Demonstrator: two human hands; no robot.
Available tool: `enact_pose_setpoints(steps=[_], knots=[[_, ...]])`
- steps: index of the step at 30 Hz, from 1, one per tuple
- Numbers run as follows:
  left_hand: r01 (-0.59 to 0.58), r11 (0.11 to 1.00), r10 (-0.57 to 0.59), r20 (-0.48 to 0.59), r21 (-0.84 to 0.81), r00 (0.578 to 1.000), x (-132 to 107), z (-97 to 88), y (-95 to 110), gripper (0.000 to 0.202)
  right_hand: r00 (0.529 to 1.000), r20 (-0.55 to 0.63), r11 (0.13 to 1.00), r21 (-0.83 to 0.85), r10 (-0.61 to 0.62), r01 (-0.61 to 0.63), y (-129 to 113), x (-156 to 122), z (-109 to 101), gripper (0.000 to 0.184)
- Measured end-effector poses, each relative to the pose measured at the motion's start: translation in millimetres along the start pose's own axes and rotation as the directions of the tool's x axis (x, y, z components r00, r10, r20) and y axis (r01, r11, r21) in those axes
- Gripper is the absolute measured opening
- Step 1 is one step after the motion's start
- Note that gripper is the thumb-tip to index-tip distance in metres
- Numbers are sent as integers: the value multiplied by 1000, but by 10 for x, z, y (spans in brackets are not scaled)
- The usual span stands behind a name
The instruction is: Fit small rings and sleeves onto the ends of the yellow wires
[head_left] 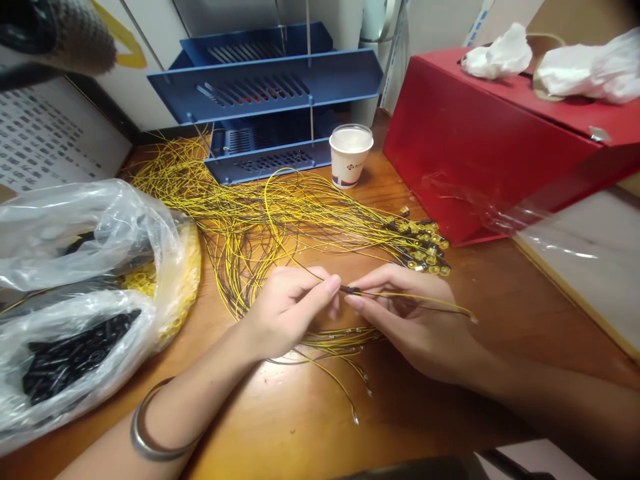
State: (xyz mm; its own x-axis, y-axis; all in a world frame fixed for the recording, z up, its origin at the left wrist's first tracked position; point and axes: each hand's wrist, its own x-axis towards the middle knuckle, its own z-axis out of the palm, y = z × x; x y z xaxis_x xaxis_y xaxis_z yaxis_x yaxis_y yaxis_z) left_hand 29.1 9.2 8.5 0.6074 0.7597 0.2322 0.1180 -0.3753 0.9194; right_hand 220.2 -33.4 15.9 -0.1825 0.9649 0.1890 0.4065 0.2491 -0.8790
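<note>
Yellow wire [431,301] pinched by left hand [285,310], right hand [420,331], black tip [350,289] indistinct

Paper cup [350,160]: blue and red printed emblem on the side wall, with a line of small print under it; too small to read;
Printed sheet [45,143]: dense rows of small dark characters set in columns; blurred, no character legible;
Yellow mark [129,56]: painted on a white panel, partly cut off; no letter or number can be told;
Legible text: none.
</note>
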Motion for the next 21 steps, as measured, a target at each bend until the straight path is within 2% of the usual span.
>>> enact_pose_setpoints(steps=[5,9,12,14,16,19,21], knots=[[-26,998,38,-199,62,979,-23,-13,-14,43,999,-16,998,33,-52,53,28,-18,1,5],[-4,998,30,-420,64,907,-22,-10,-31,44,1000,-17,997,69,-21,22,72,-34,12,9],[-36,999,44,-510,25,859,-14,-6,-39,44,1000,-19,991,132,10,-7,102,-45,31,10],[-47,998,58,-496,34,866,-11,-12,-32,45,1000,-22,991,136,13,-10,107,-46,35,10],[-42,996,72,-430,78,900,-10,-25,-15,44,1000,-31,994,107,0,4,98,-42,31,11],[-37,993,63,-244,112,968,-4,-43,8,38,998,-41,998,25,-49,50,75,-32,17,10],[-21,994,33,-112,108,993,5,-48,9,36,997,-37,997,-24,-71,70,65,-28,9,9]])
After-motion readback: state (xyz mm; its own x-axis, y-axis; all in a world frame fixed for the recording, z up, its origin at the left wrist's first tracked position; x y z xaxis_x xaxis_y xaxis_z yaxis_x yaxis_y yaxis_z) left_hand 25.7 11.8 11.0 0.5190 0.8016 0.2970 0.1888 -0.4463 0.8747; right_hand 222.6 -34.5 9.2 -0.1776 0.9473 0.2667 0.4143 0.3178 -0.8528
